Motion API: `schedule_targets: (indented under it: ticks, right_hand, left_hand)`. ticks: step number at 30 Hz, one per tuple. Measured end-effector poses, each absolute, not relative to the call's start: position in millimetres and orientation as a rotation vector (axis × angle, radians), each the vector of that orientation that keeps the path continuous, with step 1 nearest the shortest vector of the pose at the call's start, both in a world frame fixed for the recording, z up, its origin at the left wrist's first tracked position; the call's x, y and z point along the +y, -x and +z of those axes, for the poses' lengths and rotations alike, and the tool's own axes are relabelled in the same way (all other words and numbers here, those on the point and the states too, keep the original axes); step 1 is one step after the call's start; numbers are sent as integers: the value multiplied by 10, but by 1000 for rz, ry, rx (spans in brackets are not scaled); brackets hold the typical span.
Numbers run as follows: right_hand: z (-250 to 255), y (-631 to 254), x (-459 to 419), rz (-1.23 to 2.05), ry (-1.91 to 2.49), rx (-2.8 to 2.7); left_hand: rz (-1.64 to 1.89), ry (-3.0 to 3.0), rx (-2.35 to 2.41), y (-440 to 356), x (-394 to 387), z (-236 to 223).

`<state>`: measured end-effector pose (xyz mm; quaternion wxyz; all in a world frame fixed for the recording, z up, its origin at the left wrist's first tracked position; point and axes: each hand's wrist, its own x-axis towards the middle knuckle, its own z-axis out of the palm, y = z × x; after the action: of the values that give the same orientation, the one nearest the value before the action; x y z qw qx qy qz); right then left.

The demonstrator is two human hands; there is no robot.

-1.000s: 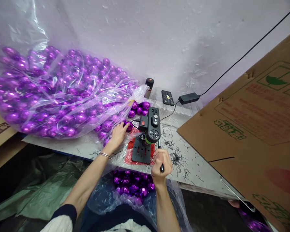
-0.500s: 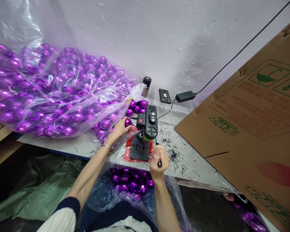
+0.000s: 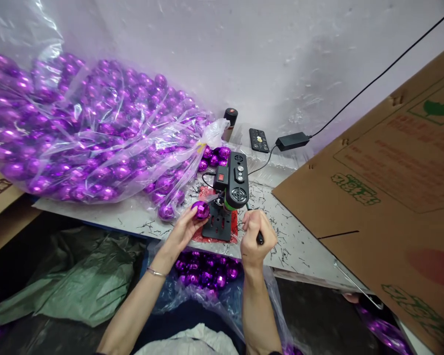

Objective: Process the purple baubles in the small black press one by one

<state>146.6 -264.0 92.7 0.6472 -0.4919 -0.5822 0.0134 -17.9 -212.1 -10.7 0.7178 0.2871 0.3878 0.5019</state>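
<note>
Between the fingers of my left hand [image 3: 185, 228] is a shiny purple ball ornament [image 3: 201, 210], just left of a small black bench press [image 3: 239, 180]. My right hand [image 3: 257, 237] is wrapped round the lever handle [image 3: 260, 238] on the press's right side. The slotted black base plate [image 3: 217, 224] of the press lies on a red sheet [image 3: 235, 229]. Behind the press sit several loose purple balls [image 3: 214, 160]. The press head hides the part above the plate from view.
A large clear bag of purple balls [image 3: 96, 133] fills the left of the table. A cardboard box [image 3: 377, 187] leans at right. A phone [image 3: 258, 140], power adapter [image 3: 292, 141] and dark cylinder [image 3: 230, 118] stand near the wall. More balls [image 3: 207, 271] lie in a bag below the edge.
My left hand has taken a purple ball from beside the press and drawn it toward me, near the base plate. My right hand stays on the lever, which has swung slightly outward.
</note>
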Motion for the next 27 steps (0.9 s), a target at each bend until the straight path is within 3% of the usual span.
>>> schedule_targets:
  ticks: [12,27]
  right_hand:
    - [916,-1485,-2694,47,1120,-1363]
    - [856,-1503,-2713,17,1070,-1399]
  left_hand:
    - [1028,-1583,1347,-138,-2124,-482]
    - [1036,-1873,1292,-312,-2106,-518]
